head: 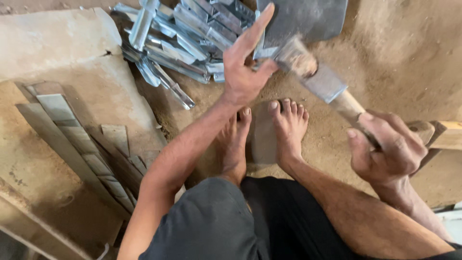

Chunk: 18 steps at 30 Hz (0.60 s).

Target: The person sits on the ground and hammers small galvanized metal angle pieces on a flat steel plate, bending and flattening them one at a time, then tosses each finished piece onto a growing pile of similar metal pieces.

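Observation:
My left hand reaches forward and pinches the lower left corner of a flat grey metal plate, with the index finger stretched up along its edge. My right hand grips the wooden handle of a hammer. The hammer's worn steel head lies against the plate's lower edge, just right of my left thumb. My bare feet rest on the dirt floor on either side of a flat dark stone.
A pile of shiny folded metal pieces lies ahead on the left. Long flat metal strips are stacked at the left beside a concrete slab. A wooden block sits at the right.

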Tool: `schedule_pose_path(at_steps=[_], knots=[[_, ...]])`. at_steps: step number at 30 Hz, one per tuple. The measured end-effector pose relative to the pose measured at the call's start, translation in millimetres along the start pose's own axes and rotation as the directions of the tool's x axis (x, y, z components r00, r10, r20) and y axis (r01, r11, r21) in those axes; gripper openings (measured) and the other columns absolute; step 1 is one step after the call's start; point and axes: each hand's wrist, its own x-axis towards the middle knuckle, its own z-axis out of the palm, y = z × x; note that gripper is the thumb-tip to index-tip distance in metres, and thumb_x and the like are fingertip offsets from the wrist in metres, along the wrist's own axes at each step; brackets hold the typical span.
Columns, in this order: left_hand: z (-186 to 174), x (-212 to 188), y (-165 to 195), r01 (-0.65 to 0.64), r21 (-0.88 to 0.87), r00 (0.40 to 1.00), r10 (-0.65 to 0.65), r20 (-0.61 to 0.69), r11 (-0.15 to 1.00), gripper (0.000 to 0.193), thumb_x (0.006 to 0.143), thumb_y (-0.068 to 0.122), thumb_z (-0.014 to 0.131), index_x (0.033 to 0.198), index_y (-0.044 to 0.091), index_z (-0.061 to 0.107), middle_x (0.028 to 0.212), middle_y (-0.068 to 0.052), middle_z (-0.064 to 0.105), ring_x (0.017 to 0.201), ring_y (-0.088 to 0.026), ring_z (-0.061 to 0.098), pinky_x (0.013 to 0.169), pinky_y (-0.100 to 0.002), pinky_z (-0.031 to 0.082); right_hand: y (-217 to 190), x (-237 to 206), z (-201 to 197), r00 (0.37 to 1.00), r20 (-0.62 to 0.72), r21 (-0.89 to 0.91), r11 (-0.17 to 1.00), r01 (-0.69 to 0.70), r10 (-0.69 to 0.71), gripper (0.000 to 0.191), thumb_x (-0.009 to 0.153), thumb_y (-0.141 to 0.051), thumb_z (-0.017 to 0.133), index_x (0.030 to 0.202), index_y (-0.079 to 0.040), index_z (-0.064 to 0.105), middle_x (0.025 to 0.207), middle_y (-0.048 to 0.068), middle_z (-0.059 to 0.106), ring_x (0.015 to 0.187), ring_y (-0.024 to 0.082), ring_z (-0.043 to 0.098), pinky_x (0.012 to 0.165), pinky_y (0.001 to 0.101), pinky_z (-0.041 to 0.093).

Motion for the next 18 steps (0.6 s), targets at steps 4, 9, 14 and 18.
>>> schedule_pose_path(at_steps=[4,9,14,18], knots=[[5.2,-2.7,-3.8,-0.019,-0.051,0.999,0.017,-0.034,0.999,0.082,0.083,-0.009,0.073,0.158,0.012,0.048,0.149,-0.008,0.062,0.113,-0.009,0.073,0.085,-0.016,0.062,0.1,1.1,0.7,1.0,-0.018,0.013,1.0,0.011,-0.011,0.034,0.095,0.001,0.078,0.123,0.002,0.06,0.1,0.025,0.071,0.079,0.032,0.072,0.063,0.035,0.054],[-5.3,16.6,-6.2,-0.152,-0.022,0.988,0.152,0.03,0.988,0.093,0.082,-0.004,0.092,0.159,0.017,0.044,0.149,-0.005,0.061,0.119,-0.011,0.07,0.102,-0.018,0.056,-1.2,-3.4,0.3,0.998,0.025,-0.015,0.999,-0.049,0.049,0.032,0.101,0.002,0.077,0.129,-0.001,0.061,0.101,0.023,0.072,0.084,0.03,0.074,0.066,0.0348,0.057],[-5.8,35.0,0.5,-0.158,-0.189,0.982,0.174,0.069,0.969,0.096,0.077,-0.001,0.099,0.155,0.009,0.044,0.149,-0.01,0.06,0.118,-0.016,0.064,0.107,-0.027,0.053,0.2,9.4,15.7,0.997,0.043,-0.087,0.994,0.07,-0.067,0.038,0.096,0.002,0.078,0.131,-0.004,0.063,0.102,0.021,0.074,0.077,0.024,0.069,0.057,0.0317,0.053],[-0.6,35.5,8.9,-0.021,-0.373,0.995,0.055,0.08,0.928,0.094,0.082,0.0,0.099,0.158,0.005,0.044,0.147,-0.008,0.062,0.107,-0.006,0.068,0.102,-0.024,0.057,-1.5,20.5,23.8,0.995,0.081,-0.133,0.988,0.072,-0.062,0.044,0.098,-0.002,0.077,0.14,-0.01,0.066,0.103,0.017,0.072,0.073,0.019,0.065,0.057,0.0312,0.055]])
